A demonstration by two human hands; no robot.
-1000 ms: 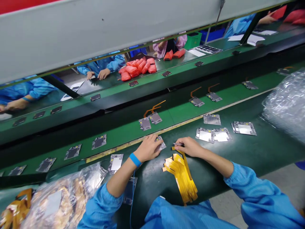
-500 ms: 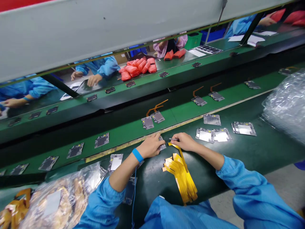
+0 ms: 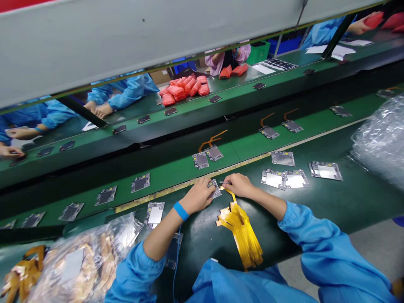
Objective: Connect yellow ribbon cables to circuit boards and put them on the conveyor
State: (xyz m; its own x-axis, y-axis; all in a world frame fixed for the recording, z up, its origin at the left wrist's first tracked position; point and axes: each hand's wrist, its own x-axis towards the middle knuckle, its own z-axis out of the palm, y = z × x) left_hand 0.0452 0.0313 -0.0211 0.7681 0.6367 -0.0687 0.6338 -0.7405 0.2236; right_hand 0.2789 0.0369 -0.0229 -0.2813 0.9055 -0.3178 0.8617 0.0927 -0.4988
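My left hand (image 3: 199,195), with a blue band at its wrist, is closed on the left edge of a small circuit board (image 3: 216,189) lying on the green bench. My right hand (image 3: 239,185) is closed round a short grey stick-like tool (image 3: 225,182), whose exact kind I cannot make out. Below that tool, the end of a yellow flex cable (image 3: 232,195) meets the board's right edge; whether it is attached I cannot tell. Closer to my body lies a fanned stack of yellow flex cables (image 3: 244,235).
A conveyor belt (image 3: 240,149) beyond the bench carries several boards, some with cables. More boards (image 3: 295,180) lie at right, near bubble wrap (image 3: 381,139). A plastic bag (image 3: 75,265) lies at left. Co-workers sit across, near red packets (image 3: 186,87).
My right hand has shifted slightly left, bringing the tool and the cable's end up to the board. My left hand stays on the board. Across the line, co-workers' hands have moved.
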